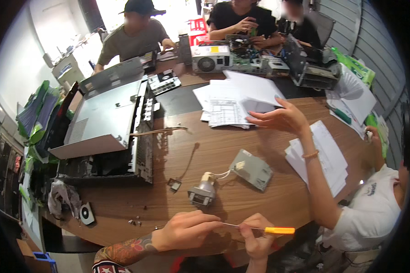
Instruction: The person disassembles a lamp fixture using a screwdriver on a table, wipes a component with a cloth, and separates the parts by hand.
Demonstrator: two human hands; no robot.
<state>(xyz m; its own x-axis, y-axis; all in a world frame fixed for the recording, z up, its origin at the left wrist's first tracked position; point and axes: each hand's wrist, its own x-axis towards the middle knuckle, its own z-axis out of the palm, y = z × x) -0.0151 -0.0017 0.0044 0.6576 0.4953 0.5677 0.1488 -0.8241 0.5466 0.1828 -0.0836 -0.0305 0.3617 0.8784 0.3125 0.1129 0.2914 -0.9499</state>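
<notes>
Low in the head view, my left hand [187, 232] has its fingers closed at the tip end of a screwdriver with a yellow handle [280, 230]. My right hand [255, 241] grips the thin shaft near that handle. Above my hands lies a lamp in a metal housing [201, 193], joined by white wires to a flat metal part [252, 169]. A small metal piece with a cable [174, 184] is beside it, and small screws [134, 222] lie left of my left hand.
An opened metal chassis [100, 123] fills the left table. A co-worker in white at right reaches a hand [278, 116] over papers [223, 109]. Three people sit across behind computer parts [209, 59]. Plastic bags and a small round-holed part [87, 213] lie at near left.
</notes>
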